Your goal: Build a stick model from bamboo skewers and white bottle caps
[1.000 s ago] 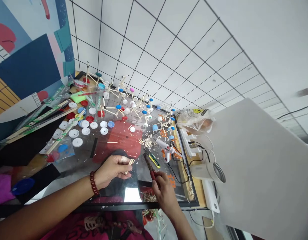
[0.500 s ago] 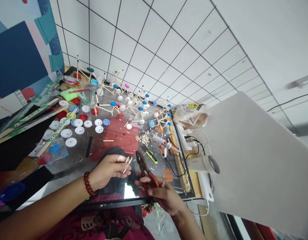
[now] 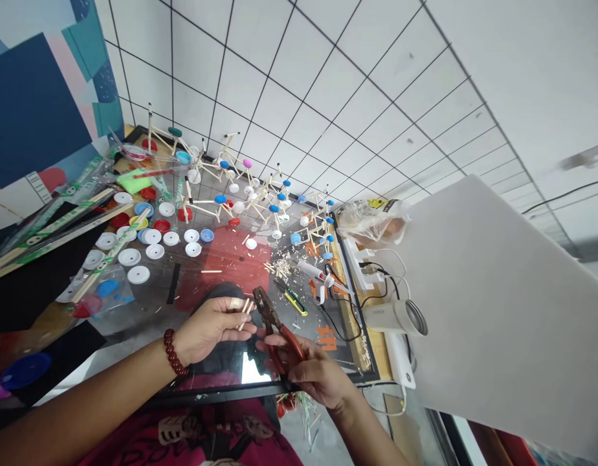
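Short wooden sticks (image 3: 246,309) are pinched between the thumb and fingers of my left hand (image 3: 216,329), their tips pointing up. My right hand (image 3: 312,372) is wrapped round the red handles of a pair of pliers (image 3: 268,312). The dark jaws lie close to the right of the sticks; whether they touch I cannot tell. Beyond the pliers are a yellow-green utility knife (image 3: 294,300) and a heap of wood chips (image 3: 288,264). A single loose stick (image 3: 211,272) lies on the glass tabletop (image 3: 156,304) beyond my left hand.
Several bottle caps (image 3: 154,252) lie at left beside long packaged sticks (image 3: 51,234). Stick-and-cap structures (image 3: 250,194) stand along the back. A white glue gun (image 3: 317,275) with its cable lies at right, near a power strip (image 3: 360,265) and a white cup (image 3: 396,318).
The pliers have moved left and slightly up, bringing their jaws closer to the sticks. My left hand has hardly moved and still pinches the sticks.
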Available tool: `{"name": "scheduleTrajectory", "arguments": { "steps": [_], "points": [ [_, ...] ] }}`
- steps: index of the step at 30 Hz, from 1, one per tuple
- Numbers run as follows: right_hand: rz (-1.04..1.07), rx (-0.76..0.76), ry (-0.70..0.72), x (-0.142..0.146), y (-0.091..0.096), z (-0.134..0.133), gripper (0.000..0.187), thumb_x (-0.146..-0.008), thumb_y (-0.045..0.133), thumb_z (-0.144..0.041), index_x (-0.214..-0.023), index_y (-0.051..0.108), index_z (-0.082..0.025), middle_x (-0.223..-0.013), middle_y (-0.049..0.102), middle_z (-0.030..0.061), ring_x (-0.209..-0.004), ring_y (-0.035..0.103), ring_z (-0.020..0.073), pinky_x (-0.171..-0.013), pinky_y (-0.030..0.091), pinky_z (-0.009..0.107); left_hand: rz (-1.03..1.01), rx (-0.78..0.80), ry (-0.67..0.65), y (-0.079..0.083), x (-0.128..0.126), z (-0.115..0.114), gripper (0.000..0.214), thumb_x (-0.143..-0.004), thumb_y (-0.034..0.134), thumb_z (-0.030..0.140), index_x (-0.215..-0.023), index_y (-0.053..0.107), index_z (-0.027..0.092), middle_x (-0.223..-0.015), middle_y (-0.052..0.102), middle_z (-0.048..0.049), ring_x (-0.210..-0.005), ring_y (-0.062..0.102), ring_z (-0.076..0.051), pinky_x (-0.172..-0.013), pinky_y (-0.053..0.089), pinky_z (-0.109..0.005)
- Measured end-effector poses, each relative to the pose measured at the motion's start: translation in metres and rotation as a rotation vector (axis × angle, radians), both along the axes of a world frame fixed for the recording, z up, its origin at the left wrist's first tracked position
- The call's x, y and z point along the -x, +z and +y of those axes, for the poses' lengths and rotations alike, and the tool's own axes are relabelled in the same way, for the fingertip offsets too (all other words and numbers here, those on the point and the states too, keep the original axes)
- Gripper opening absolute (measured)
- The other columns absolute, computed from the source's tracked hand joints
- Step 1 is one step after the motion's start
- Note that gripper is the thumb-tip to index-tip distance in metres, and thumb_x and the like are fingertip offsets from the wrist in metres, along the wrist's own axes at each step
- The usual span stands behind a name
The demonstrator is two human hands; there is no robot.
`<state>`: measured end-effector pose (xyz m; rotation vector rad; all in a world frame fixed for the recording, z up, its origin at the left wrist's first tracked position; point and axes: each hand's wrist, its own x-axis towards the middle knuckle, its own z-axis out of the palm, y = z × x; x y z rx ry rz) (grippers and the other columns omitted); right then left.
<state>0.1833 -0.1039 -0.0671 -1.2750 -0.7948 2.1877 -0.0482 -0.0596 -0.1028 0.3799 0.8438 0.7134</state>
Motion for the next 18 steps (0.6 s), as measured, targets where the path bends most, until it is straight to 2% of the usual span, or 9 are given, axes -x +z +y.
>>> {"name": "scheduleTrajectory", "arguments": {
  "steps": [4,8,14,18],
  "points": [
    [0.023,-0.038,0.003,0.002,0.007,0.000,0.038,-0.052,0.064,-0.009,-0.088,0.073,-0.020,-0.122,0.063,0.0083,-0.110,0.060,0.0249,-0.091,0.046,0.037,0.006,0.005,-0.013,0.000,0.000,-0.001,0.037,-0.055,0.090,0.032,-0.082,0.072,0.012,-0.082,0.070,-0.0054,-0.076,0.071,-0.019,-0.071,0.057,-0.028],
    [-0.102,-0.125,0.039,0.000,0.012,0.001,0.029,-0.052,0.063,-0.013,-0.079,0.072,-0.019,-0.114,0.065,0.0076,-0.106,0.061,0.0252,-0.085,0.047,0.034,0.026,-0.001,-0.067,0.002,0.000,-0.001,0.036,-0.059,0.088,0.035,-0.078,0.071,0.010,-0.076,0.070,-0.0075,-0.069,0.070,-0.018,-0.063,0.056,-0.026],
    [-0.267,-0.200,0.180,-0.007,0.016,0.002,0.036,-0.052,0.057,-0.016,-0.085,0.071,-0.018,-0.109,0.066,0.0066,-0.110,0.057,0.0270,-0.093,0.043,0.036,0.064,-0.053,-0.096,0.007,0.000,-0.002,0.034,-0.061,0.085,0.039,-0.070,0.069,0.010,-0.067,0.068,-0.0051,-0.058,0.065,-0.013,-0.054,0.053,-0.022],
    [-0.296,-0.233,0.194,-0.008,0.016,0.000,0.039,-0.051,0.054,-0.015,-0.085,0.071,-0.018,-0.115,0.065,0.0058,-0.113,0.056,0.0278,-0.094,0.043,0.037,0.135,-0.112,-0.066,0.009,-0.002,-0.002,0.035,-0.060,0.084,0.041,-0.064,0.068,0.011,-0.063,0.066,-0.0044,-0.052,0.061,-0.011,-0.049,0.049,-0.021]
  ]
}}
